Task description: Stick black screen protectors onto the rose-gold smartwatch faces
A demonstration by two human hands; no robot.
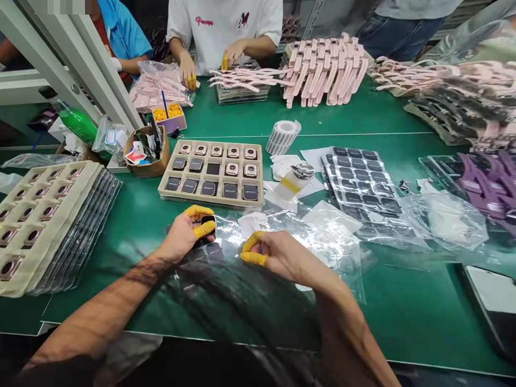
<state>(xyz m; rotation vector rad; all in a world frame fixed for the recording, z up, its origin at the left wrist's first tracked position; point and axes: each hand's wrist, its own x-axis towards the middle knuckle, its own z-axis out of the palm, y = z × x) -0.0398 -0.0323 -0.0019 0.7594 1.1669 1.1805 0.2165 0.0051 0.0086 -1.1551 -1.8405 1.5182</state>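
Observation:
My left hand, with yellow finger cots on thumb and index finger, grips a small dark-faced smartwatch body. My right hand is to its right, its yellow-tipped thumb and index finger brought together in a pinch; anything between the tips is too small to make out. Below the hands lie dark square films with printing on clear plastic, partly covered by blurred dark strands. Just beyond, a beige tray holds watch bodies in several pockets, some faces up and others under dark printed squares.
Stacked trays of watches stand at left beside a cardboard box. A label roll, a metal-topped bottle and film sheets lie right of centre. Across the table, a person in white handles pink straps.

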